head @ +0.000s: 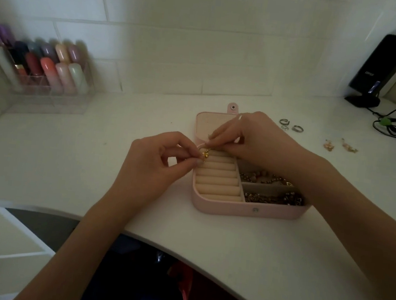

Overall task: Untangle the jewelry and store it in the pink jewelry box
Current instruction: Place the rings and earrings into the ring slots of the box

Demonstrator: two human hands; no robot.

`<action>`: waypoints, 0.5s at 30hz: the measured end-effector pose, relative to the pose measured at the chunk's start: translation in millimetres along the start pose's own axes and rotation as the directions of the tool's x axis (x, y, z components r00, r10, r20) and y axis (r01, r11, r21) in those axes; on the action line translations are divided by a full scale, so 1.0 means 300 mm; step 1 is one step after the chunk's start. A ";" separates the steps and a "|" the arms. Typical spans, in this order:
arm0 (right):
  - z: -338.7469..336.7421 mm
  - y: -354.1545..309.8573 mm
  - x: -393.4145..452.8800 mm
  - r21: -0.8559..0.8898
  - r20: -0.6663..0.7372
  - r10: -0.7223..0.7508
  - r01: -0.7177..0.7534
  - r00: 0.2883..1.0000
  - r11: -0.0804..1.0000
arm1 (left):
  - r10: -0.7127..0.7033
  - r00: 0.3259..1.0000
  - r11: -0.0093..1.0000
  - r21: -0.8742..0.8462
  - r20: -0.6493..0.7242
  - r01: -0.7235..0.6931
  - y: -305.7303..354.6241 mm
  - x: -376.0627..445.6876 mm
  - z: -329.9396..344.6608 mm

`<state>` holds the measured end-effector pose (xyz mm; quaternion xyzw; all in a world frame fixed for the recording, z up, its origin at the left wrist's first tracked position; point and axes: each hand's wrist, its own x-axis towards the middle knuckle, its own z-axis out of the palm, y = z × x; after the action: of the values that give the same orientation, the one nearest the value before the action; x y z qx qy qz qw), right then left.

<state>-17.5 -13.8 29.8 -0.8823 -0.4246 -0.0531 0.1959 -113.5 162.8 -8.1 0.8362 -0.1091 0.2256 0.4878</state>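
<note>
The box (247, 208) lies open on the table (92, 162), its lid (205, 123) folded back on the far side. Ring rolls (216, 179) fill the left section; two right compartments already hold chains (270, 197). Both hands work directly over the far-left corner of the box. The left hand (151, 161) pinches a small gold piece (205, 154) between thumb and fingertips, the other fingers curled. The right hand (250, 138) also pinches at it from the right; what exactly its fingertips grip is too small to tell, but a thin link appears to run between the two hands. The piece hangs just above the farthest ring rolls, between the hands, and its short span runs left to right. The left hand is the nearer to the gold part; the right forearm crosses over the right compartments. Judged from this, the step in hand is separating or seating the piece, with the rolls directly below as the likely target. Rings (291, 126) and earrings (340, 145) remain on the table to the far right of the box, nearer the right hand.
</note>
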 end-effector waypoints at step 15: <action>-0.014 -0.018 -0.042 0.071 0.003 0.031 -0.031 1.000 0.997 | 0.024 0.999 0.999 0.041 0.044 -0.025 -0.002 0.002 -0.001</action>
<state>-29.3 -21.6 31.9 -0.8814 -0.4127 -0.0341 0.2273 -112.8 163.4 -8.1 0.8495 -0.1251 0.2158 0.4649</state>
